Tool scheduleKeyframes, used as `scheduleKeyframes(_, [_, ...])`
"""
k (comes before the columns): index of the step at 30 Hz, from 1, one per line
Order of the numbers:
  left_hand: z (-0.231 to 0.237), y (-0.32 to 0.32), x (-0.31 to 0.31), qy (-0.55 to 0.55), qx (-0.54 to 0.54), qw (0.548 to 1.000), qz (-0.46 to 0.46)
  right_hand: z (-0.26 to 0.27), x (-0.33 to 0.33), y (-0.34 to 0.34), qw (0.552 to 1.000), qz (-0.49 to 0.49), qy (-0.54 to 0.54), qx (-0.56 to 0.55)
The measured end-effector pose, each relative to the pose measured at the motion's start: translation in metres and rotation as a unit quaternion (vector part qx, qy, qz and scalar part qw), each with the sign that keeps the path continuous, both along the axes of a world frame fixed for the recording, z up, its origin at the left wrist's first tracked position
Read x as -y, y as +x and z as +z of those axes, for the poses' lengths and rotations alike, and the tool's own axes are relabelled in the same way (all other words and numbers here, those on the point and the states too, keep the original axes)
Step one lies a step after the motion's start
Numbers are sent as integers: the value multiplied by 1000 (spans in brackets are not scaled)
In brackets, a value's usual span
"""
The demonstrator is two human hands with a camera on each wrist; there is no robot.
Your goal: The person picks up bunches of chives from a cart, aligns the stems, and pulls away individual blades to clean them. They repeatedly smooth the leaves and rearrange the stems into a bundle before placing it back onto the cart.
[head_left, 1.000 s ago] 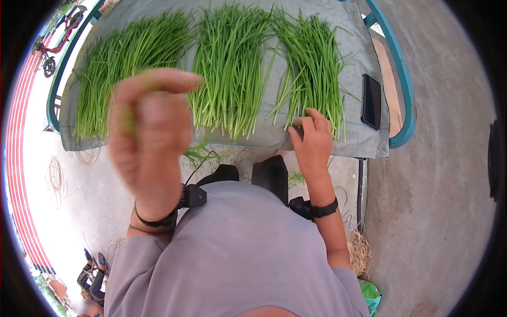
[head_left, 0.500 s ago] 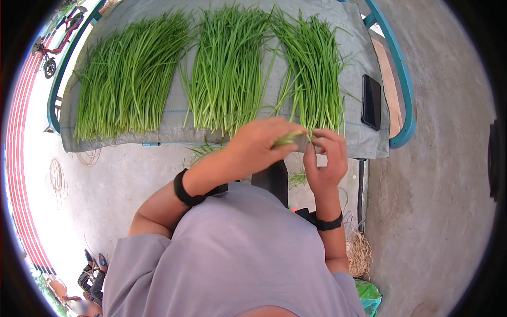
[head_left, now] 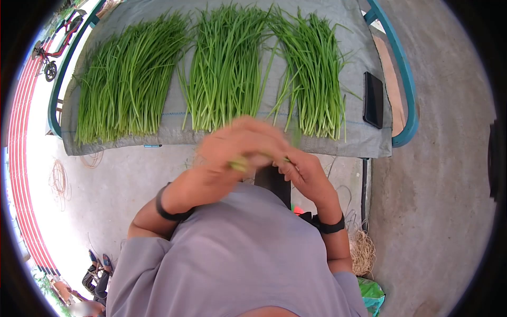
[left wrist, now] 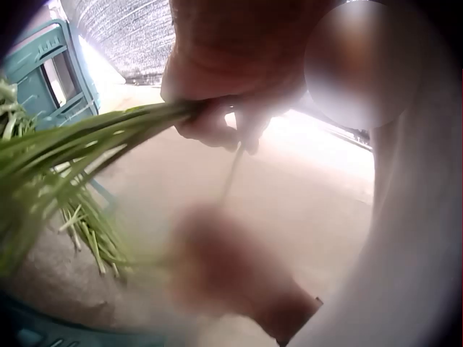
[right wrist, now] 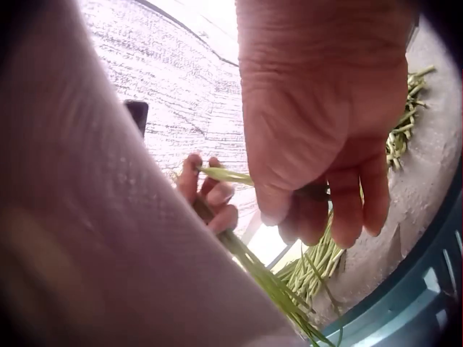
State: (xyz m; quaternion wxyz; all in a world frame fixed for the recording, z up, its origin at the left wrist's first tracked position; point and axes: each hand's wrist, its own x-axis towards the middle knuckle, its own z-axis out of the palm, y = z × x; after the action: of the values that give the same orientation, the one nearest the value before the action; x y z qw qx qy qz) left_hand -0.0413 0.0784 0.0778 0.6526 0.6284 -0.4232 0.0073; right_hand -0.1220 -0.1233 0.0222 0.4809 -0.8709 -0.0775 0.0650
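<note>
While the left hand (left wrist: 235, 65) is clamping a slim bunch of long green stalks (left wrist: 108, 137) before the grey-shirted torso (head_left: 248, 232), the right hand (right wrist: 322, 137) is pinching a thin, pale-green strand (right wrist: 228, 175) stretching between both. The stalks are fanning loosely past the hold, probably handling light, bendy and easily bruised; a snug, gentle grip where they are lying gathered is likely serving better than one on the spread.

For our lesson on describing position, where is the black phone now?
In the head view, the black phone lies on the right side of the grey sheet, between the rightmost green bunch and the teal rail.
</note>
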Motion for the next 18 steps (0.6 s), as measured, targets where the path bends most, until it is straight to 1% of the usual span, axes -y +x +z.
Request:
scheduleKeyframes(2, [16,1,-41,-42,-153,986,52,-3,4,-3,998,-30,-24,-57])
scheduleKeyframes(4, [22,12,-63,-203,-168,953,147,-3,7,-8,995,-63,5,-82])
scheduleKeyframes(5, [26,19,-75,-253,-146,938,185,-3,9,-11,992,-80,19,-94])
scheduleKeyframes(6, [37,18,-85,-323,-185,897,237,-4,11,-12,992,-94,11,-83])
scheduleKeyframes(7, [49,17,-96,-390,-222,846,287,-6,12,-13,992,-108,3,-72])
scheduleKeyframes(9, [61,16,-156,-501,-276,804,164,-10,18,-15,988,-148,-7,-46])
scheduleKeyframes(10, [60,16,-201,-516,-289,801,90,-12,21,-16,984,-174,-7,-32])
scheduleKeyframes(11, [60,13,-231,-529,-300,794,14,-12,23,-16,980,-200,-8,-17])
scheduleKeyframes(13, [69,-4,-236,-497,-184,833,160,-5,20,-7,971,-203,-79,103])
scheduleKeyframes(14, [69,-9,-236,-464,-138,853,194,1,18,0,959,-203,-114,163])
scheduleKeyframes(17, [75,-16,-181,-362,-66,841,396,15,1,34,903,-178,-256,295])
scheduleKeyframes(18, [77,-13,-152,-310,-62,820,478,13,-2,46,897,-161,-280,302])
